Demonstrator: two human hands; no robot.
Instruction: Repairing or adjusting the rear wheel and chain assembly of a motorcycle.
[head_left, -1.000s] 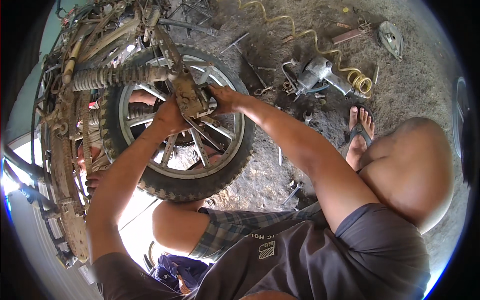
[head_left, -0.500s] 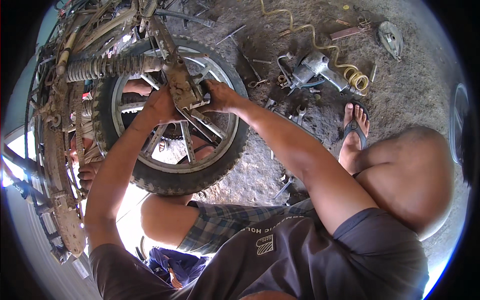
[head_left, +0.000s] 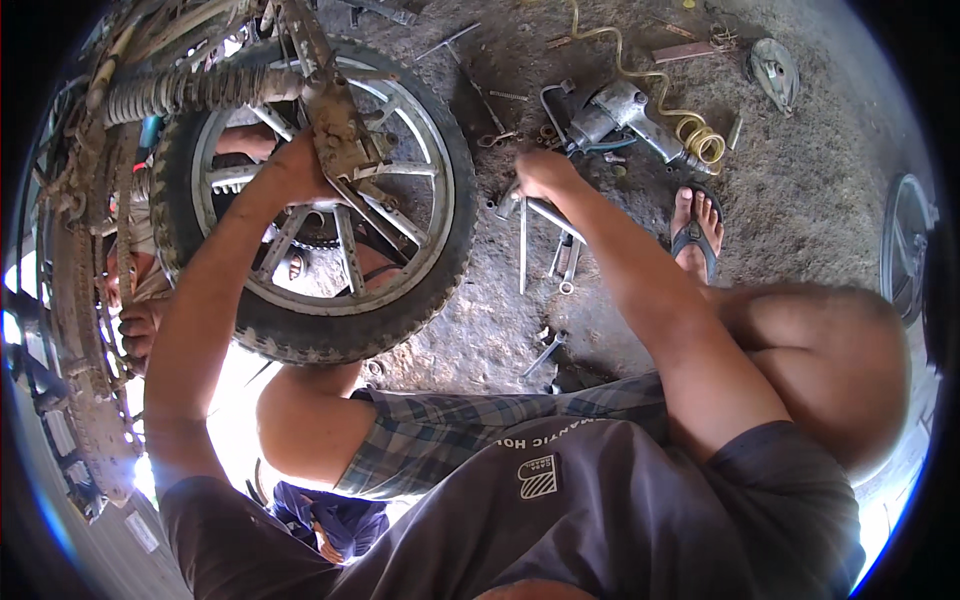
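A motorcycle rear wheel (head_left: 300, 335) with a knobbly tyre and silver spokes stands at the upper left, held in a muddy, rusty swingarm (head_left: 335, 125). My left hand (head_left: 295, 168) is closed on the wheel hub beside the swingarm's end. My right hand (head_left: 545, 175) is on the dirt ground to the right of the tyre, closed on a silver metal wrench (head_left: 560, 222) that sticks out below the fist. Several other wrenches (head_left: 522, 250) lie right by it.
A grey impact wrench (head_left: 615, 108) with a yellow coiled hose (head_left: 690, 135) lies beyond my right hand. My sandalled foot (head_left: 695, 232) rests to its right. Another person's bare foot (head_left: 140, 322) shows left of the wheel. A coil spring shock (head_left: 190, 90) runs above the tyre.
My right hand has left the wheel hub and moved right, down to the tools on the ground, closing on a wrench. My left hand stays at the hub.
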